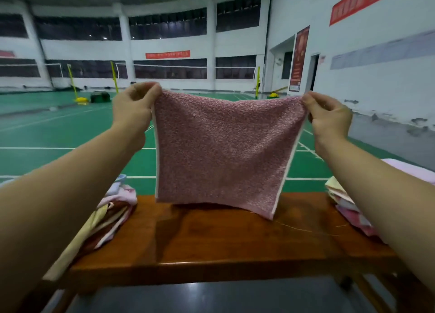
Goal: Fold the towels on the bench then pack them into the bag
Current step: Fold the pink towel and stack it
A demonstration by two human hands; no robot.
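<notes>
1. Both bare forearms reach forward and upward from the lower corners of the view, hands raised to about the same height and held well apart.
2. The left hand [135,105] has its fingers curled, thumb and fingertips pinching the upper left corner of the pink towel [223,152].
3. The right hand [329,117] is curled likewise, pinching the upper right corner.
4. The pink towel hangs spread between the two hands, its top edge sagging slightly in the middle, a pale trim running down each side.
5. Its lower edge hangs just above the wooden bench [211,242]; whether it touches the wood cannot be told.
6. A heap of mixed towels [110,214] lies on the bench's left end, under the left forearm.
7. A stack of folded towels [346,204] sits at the right end, partly hidden by the right forearm.
</notes>
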